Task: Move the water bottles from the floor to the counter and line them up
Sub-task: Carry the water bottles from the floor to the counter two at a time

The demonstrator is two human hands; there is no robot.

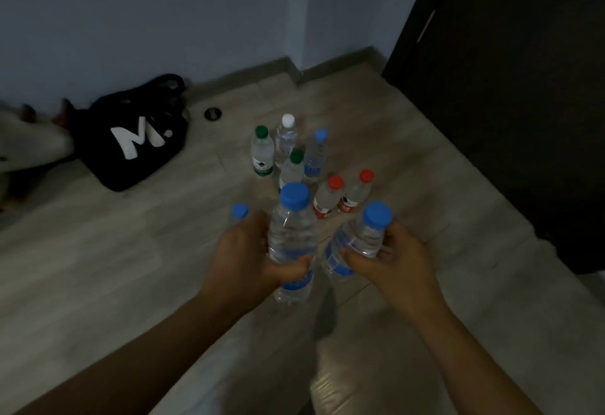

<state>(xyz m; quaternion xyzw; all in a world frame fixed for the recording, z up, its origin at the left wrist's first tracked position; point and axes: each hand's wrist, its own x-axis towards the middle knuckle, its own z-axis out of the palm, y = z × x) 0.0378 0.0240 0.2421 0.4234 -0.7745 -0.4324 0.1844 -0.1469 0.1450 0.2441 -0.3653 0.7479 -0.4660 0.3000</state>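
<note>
My left hand (244,252) grips a clear blue-capped water bottle (292,228) upright above the floor. My right hand (391,260) holds a second blue-capped bottle (366,234), tilted to the right. Behind my left hand only the blue cap of another bottle (240,211) shows. Several more bottles stand on the floor beyond: two with red caps (337,198), two with green caps (263,152), one with a white cap (286,138) and one with a blue cap (316,152). The counter is out of view.
A black bag with a white "M." (137,143) lies on the floor at the left by the wall. A small dark ring (212,113) sits near the skirting. A dark door or cabinet (507,103) fills the right side.
</note>
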